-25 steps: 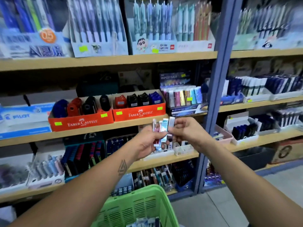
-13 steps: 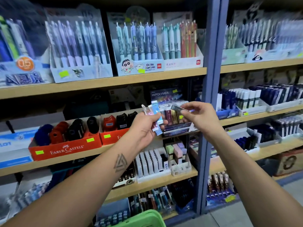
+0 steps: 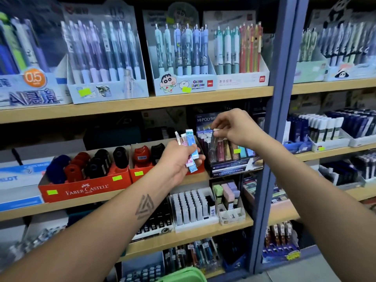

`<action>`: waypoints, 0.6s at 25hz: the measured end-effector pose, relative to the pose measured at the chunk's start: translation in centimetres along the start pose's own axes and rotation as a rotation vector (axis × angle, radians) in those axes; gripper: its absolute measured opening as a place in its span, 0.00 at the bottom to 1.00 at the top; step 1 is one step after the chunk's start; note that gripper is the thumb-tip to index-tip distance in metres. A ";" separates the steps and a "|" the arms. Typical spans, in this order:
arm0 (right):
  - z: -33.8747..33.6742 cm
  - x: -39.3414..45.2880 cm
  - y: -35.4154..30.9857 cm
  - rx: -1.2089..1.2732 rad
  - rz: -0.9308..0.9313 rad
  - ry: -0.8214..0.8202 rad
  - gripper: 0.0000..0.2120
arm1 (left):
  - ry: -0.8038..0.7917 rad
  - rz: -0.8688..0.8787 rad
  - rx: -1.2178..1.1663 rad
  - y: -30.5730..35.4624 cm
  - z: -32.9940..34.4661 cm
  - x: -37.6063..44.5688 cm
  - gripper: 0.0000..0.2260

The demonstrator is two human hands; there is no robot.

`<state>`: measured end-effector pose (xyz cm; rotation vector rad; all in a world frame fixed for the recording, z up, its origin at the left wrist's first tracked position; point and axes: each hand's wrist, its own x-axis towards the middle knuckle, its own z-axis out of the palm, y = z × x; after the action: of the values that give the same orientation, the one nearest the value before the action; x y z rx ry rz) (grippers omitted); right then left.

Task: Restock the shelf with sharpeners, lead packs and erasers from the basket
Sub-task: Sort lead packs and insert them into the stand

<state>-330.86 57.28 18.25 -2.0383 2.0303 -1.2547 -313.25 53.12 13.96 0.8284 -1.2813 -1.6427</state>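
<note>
Stationery shop shelving, wooden boards. Far left, orange sharpener boxes (image 3: 85, 180). Left hand (image 3: 179, 161) grips a fan of lead packs (image 3: 190, 147), long axes near upright. Right of it, the dark lead display (image 3: 230, 157). Right hand (image 3: 234, 127) pinches one dark pack (image 3: 213, 142), hanging upright directly over the display's left slots; judged, a short straight drop seats it.

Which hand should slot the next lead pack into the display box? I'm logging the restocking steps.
Right. The right hand already pinches one lead pack directly over the display box, while the left hand holds the spare packs beside it.
</note>
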 end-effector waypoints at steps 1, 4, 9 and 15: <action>-0.1 0.3 0.0 -0.036 -0.016 -0.022 0.08 | -0.016 -0.003 0.009 -0.1 0.1 0.0 0.05; 0.1 1.0 -0.3 -0.184 -0.092 -0.096 0.06 | -0.028 -0.004 0.026 -0.2 0.1 -0.1 0.07; 0.5 0.9 0.2 -0.241 -0.149 -0.088 0.13 | -0.047 -0.010 0.034 -0.1 0.3 -0.4 0.07; 0.8 -0.1 0.1 -0.387 -0.138 -0.038 0.28 | -0.039 -0.032 0.026 -0.1 0.1 -0.3 0.07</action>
<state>-330.49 56.91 17.63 -2.3751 2.2975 -0.8800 -313.29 53.46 13.85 0.8402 -1.3253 -1.6779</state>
